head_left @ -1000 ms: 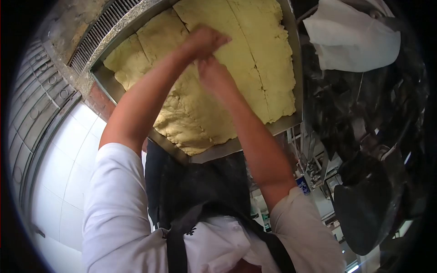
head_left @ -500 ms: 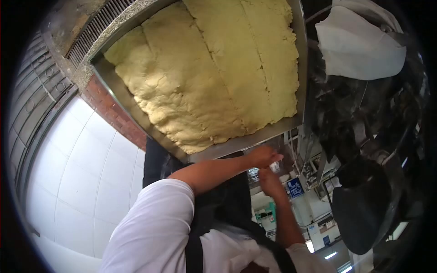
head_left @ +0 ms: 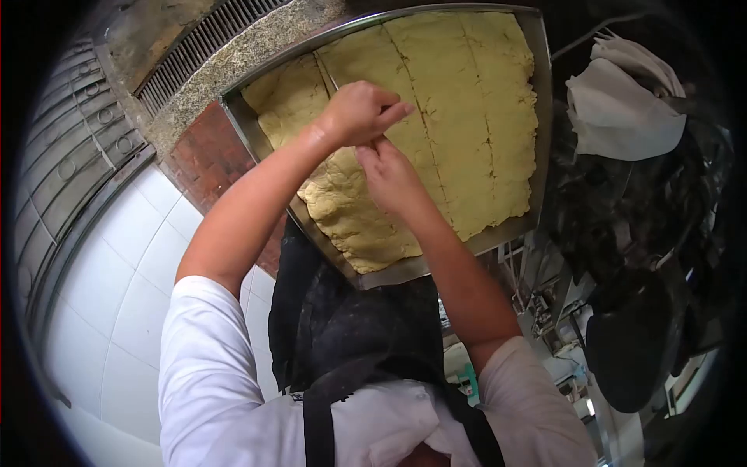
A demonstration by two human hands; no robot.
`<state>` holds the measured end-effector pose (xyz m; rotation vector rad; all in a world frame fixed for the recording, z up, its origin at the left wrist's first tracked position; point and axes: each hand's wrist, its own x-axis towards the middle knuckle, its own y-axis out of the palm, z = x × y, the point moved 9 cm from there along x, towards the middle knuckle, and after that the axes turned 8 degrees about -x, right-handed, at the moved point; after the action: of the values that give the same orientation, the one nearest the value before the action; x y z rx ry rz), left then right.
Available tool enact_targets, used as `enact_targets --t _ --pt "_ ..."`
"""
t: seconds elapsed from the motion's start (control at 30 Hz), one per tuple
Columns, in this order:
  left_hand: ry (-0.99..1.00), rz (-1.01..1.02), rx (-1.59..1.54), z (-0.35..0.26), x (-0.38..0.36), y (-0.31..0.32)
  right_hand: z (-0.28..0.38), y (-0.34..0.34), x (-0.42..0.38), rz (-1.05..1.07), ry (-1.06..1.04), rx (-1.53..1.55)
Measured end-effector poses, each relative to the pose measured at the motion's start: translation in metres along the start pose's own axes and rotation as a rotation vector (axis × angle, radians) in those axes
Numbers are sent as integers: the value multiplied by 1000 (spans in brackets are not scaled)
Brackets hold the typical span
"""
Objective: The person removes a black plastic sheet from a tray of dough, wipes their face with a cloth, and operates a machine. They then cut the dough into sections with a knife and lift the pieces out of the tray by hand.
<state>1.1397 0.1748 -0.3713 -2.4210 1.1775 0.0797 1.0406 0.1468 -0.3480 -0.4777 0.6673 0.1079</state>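
A large sheet of yellow dough (head_left: 459,101) fills a metal tray (head_left: 543,117) in front of me. Several long lines run across its surface, and its near left part is lumpy. Over the dough, my left hand (head_left: 362,113) is closed, its thumb pointing right. Just below it is my right hand (head_left: 389,175), also closed, its fingertips close to my left hand. A thin, light, blade-like strip (head_left: 334,80) shows above my left hand, along the leftmost line. What my fingers hold is hidden.
A stone ledge (head_left: 233,68) with a grate runs behind the tray on the left. White tiles (head_left: 117,272) and red brick (head_left: 210,156) lie left. A pale cloth (head_left: 626,109) hangs at the right, above dark, indistinct things. My black apron (head_left: 358,311) is close to the tray's near edge.
Both hands have moved from beside the tray's near edge up and left over the dough. The view has shifted, so the tray now appears lower and farther right.
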Motion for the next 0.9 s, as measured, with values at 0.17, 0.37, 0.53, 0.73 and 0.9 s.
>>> enact_targets --t 0.17,0.37,0.53,0.73,0.9 --pt "-96 60 -50 33 -5 -3 3 26 13 49 133 -84" --pt "-84 135 -25 55 1 10 -27 68 33 12 118 -324" --pt "-132 137 77 63 -11 36 -28 64 10 -26 97 -365" --pt "-105 161 -31 43 -108 182 -134 89 -120 60 181 -460" --pt "-173 283 -260 -7 -176 319 -200 76 -249 270 374 -572"
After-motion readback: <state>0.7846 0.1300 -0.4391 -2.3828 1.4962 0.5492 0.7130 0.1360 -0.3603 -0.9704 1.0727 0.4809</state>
